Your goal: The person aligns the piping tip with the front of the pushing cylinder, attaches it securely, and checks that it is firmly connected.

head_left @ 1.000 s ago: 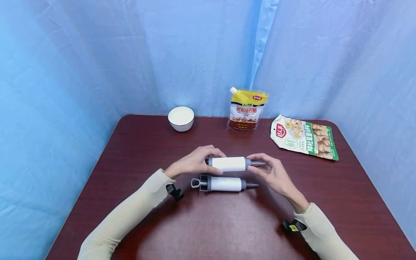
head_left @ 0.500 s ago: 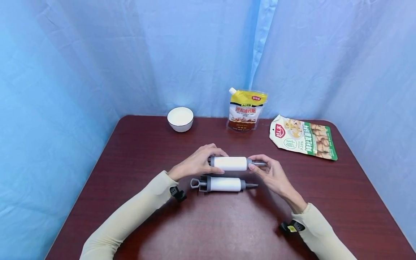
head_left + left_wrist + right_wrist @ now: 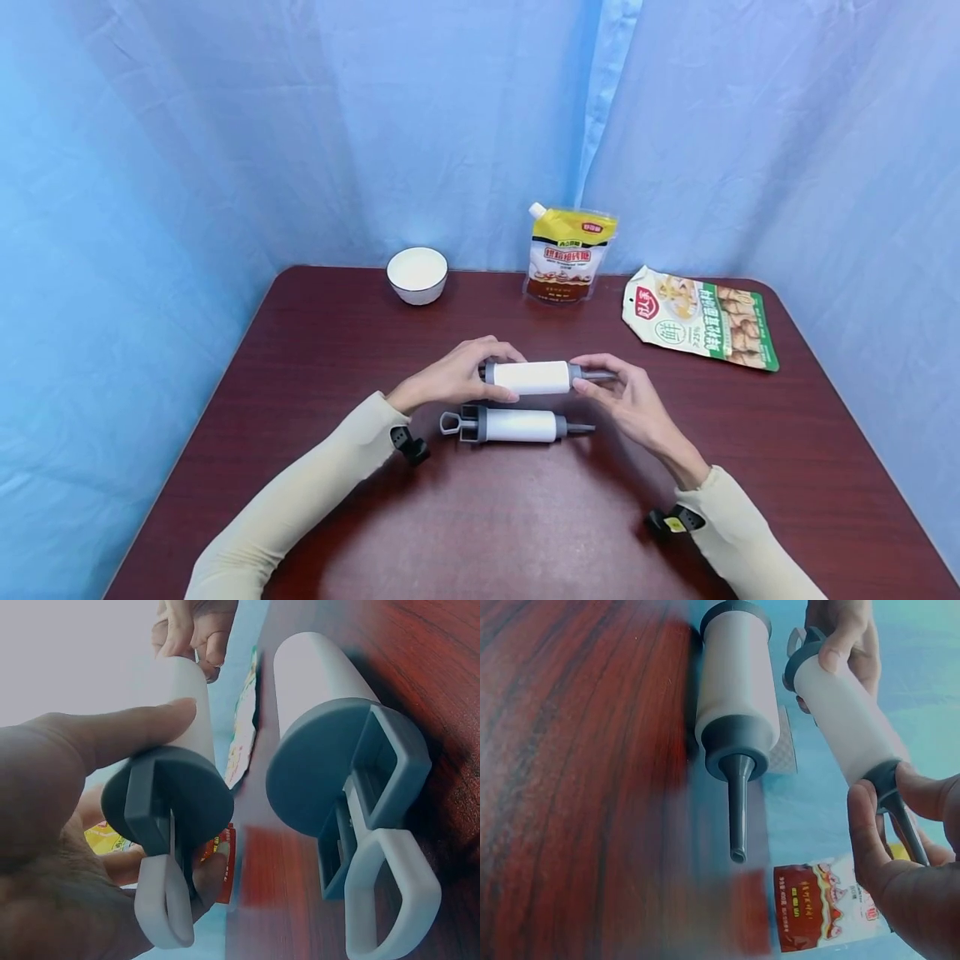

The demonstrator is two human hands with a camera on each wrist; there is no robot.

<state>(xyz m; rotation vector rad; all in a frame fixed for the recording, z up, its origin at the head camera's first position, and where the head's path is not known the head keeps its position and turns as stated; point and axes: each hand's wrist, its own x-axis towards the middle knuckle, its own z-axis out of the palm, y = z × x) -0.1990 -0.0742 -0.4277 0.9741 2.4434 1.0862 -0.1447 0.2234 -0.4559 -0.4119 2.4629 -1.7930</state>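
Observation:
A white-barrelled pastry syringe [image 3: 532, 377] with grey ends is held level between both hands. My left hand [image 3: 453, 373] grips its handle end, thumb along the barrel and fingers around the far side; in the left wrist view the light ring handle [image 3: 166, 901] shows by the palm. The right hand [image 3: 626, 398] pinches the grey nozzle collar [image 3: 883, 777] between thumb and fingers, the thin nozzle running past them. A second, similar syringe [image 3: 520, 425] lies on the table just nearer the body, its ring handle to the left and its nozzle to the right.
On the dark red table [image 3: 480, 517], a white bowl [image 3: 417, 279] with a dark rim stands at the back. A yellow and brown spouted pouch [image 3: 566, 257] stands right of it. A green and white packet [image 3: 701, 319] lies at the back right. Blue curtains [image 3: 450, 125] hang behind.
The held syringe and both hands have barely moved over the last second; the syringe sits slightly further right than at first. The syringe on the table stays put.

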